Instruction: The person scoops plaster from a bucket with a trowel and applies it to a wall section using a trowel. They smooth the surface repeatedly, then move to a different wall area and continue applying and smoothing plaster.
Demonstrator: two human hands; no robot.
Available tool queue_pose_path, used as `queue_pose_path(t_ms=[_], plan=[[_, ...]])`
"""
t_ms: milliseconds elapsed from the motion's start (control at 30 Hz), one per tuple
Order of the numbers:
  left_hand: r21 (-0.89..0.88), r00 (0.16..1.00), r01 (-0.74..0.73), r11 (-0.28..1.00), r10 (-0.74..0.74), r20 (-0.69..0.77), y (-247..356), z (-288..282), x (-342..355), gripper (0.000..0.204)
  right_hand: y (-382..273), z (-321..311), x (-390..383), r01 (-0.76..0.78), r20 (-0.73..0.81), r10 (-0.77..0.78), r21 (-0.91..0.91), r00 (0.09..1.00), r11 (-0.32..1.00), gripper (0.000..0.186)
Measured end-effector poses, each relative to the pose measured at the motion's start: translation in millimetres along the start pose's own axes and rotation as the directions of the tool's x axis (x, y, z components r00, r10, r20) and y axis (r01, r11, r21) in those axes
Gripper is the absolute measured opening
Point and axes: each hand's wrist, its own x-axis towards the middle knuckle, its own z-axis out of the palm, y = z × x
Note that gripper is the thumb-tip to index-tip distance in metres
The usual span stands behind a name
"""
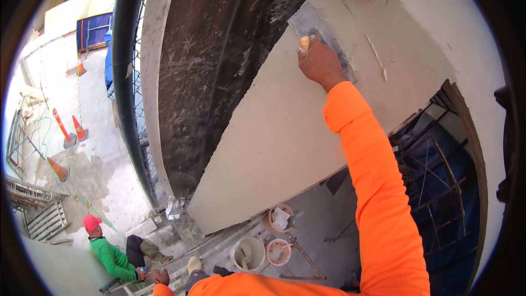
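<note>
My right hand (322, 64) is closed round the yellowish handle of a plastering trowel (304, 20). Its flat grey blade lies against a smooth, pale plastered surface (285, 126), close to the dark edge on the left. Right of the blade, a thin raised ridge of plaster (376, 57) stands out. Low in the view, my left hand (160, 277) shows beside its orange cuff with the fingers curled. Whatever it may grip cannot be made out.
Below stand a white bucket (248, 254) and two pinkish buckets (278, 252) (278, 217) with plaster tools. A person in green (112, 257) sits lower left. Black railing (127, 66) and traffic cones (79, 130) are left; a scaffold frame (438, 197) stands in an opening on the right.
</note>
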Motion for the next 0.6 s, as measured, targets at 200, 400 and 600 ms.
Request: queue_pose_path(t_ms=[200,400,600], plan=[[0.035,0.998,-0.034,0.999,0.036,-0.057,17,14,16,0.051,28,-45,-4,-0.060,-0.055,0.065,0.084,0.996,0.995,0.068],[0.010,0.986,-0.161,0.987,0.161,-0.040,16,31,38,0.038,56,-83,-25,-0.110,-0.152,0.114,0.039,0.982,0.993,0.066],[0.139,0.948,-0.313,0.939,0.317,-0.003,40,37,54,0.043,96,-137,-53,-0.105,-0.253,0.127,0.099,0.959,0.990,0.065]])
